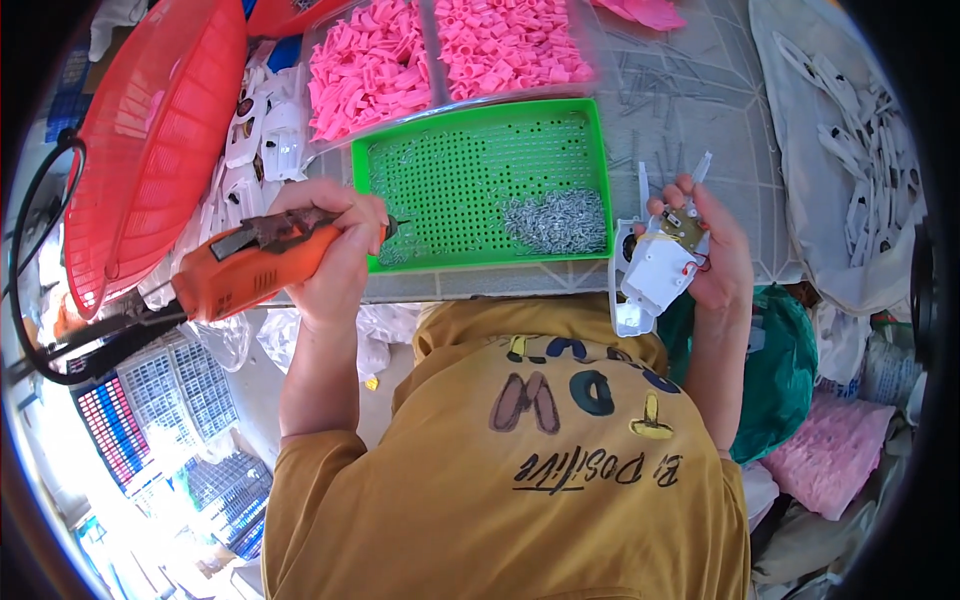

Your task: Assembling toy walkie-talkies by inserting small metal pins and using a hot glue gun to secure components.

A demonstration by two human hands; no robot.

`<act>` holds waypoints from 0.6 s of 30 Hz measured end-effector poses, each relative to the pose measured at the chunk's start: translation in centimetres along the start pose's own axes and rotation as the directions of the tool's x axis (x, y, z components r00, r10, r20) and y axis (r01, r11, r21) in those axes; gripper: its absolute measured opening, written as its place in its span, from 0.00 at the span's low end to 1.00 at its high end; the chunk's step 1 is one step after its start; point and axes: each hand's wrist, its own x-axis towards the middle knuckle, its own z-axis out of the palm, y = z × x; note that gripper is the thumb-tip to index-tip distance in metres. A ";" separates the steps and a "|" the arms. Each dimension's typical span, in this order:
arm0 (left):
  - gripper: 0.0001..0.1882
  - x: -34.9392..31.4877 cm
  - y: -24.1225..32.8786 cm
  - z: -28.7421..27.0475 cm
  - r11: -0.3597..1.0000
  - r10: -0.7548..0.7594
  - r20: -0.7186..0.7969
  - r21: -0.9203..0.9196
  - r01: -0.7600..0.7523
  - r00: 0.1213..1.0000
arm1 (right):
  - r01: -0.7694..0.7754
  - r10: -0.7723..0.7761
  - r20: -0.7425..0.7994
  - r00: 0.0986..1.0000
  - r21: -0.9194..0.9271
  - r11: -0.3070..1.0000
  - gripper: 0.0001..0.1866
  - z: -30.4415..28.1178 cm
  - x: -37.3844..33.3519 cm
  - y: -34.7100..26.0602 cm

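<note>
Two hands busy | left hand wrapped round orange electric screwdriver, tip at green perforated tray | right hand pinching white plastic housing right of tray | pink parts bins behind tray

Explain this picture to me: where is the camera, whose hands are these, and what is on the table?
There is no machine here. One wide fisheye camera on a person's head looks down, so edges bend and the yellow shirt fills the bottom. The left hand grips an orange electric screwdriver with a black cable, its tip over the green tray. That tray holds a heap of small screws. The right hand holds a white plastic part with a small motor and wires showing. Behind the tray stand clear bins of pink pieces; a red basket lies at the left, more white parts at the right.
</note>
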 end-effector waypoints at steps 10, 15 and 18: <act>0.11 2.4 3.5 6.7 0.992 0.099 0.082 0.076 -0.105 0.992 | -0.016 0.016 -0.163 0.987 0.006 1.000 0.12 0.0 -0.5 -0.4; 0.14 4.7 2.8 14.0 0.970 0.148 0.365 -0.236 -0.063 0.919 | -0.003 0.006 -0.044 0.999 0.063 0.998 0.10 -0.6 0.2 -0.1; 0.14 6.4 1.8 18.0 0.965 0.142 0.577 -0.260 0.017 0.804 | 0.013 -0.011 -0.060 0.998 0.036 0.999 0.10 -0.1 -0.2 -0.3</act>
